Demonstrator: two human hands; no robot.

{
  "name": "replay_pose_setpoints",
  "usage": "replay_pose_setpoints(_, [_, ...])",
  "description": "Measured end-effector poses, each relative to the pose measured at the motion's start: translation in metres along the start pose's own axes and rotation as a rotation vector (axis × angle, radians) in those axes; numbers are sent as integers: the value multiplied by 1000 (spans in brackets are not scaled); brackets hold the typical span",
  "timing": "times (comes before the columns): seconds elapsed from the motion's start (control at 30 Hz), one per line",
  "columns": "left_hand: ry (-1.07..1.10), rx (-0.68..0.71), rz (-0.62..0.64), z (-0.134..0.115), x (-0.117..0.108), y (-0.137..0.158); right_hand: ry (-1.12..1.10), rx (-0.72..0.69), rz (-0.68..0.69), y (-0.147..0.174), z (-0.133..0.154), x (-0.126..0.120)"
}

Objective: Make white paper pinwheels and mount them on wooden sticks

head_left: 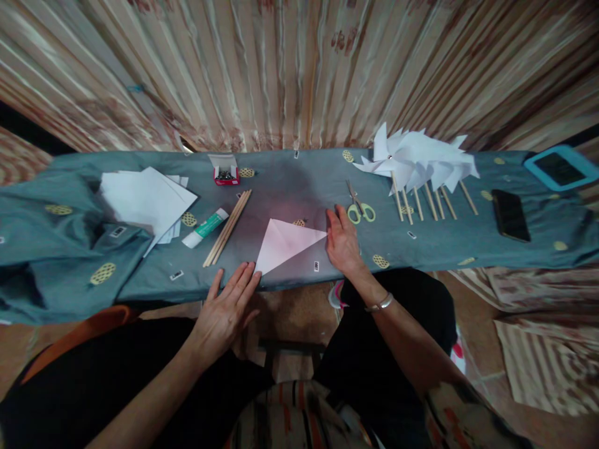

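Paper triangle [289, 244]: lying flat on grey-green cloth [299, 178], just below centre of frame.
Left hand [227, 307]: lower left of centre, palm down with fingers moderately spread, touching near the triangle's lower-left corner.
Right hand [344, 243]: right of centre, at the triangle's right tip, with fingers close together; cannot tell whether pinching.
Scissors [356, 206]: just beyond the right hand.
Glue stick [204, 228], wooden sticks [228, 229]: left of centre, side by side.
White sheets [145, 196]: left of frame, loosely stacked.
Pinwheels [423, 156]: upper right, overlapping in a row.
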State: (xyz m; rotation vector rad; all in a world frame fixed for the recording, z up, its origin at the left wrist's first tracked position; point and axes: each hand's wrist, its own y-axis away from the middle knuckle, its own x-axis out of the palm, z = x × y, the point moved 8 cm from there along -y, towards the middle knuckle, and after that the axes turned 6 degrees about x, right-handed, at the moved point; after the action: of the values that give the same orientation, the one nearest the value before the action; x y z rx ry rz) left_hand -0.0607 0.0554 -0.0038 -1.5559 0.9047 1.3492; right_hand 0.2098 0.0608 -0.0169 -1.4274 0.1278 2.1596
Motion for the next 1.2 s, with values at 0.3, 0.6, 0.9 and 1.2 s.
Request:
replay_pose_setpoints(0.3, [-44, -48, -35, -3, -3, 4, -159, -58, 38, -6, 11, -16])
replay_pose_setpoints(0.6, [11, -90, -34, -9, 2, -10, -79, -236, 314, -14, 66, 10])
replay_pose_setpoints(0.9, [27, -101, -28, -8, 4, -7, -343, -186, 343, -30, 63, 16])
replay_pose_setpoints(1.2, [88, -89, -61, -6, 2, 4, -549, -56, 228, -42, 45, 3])
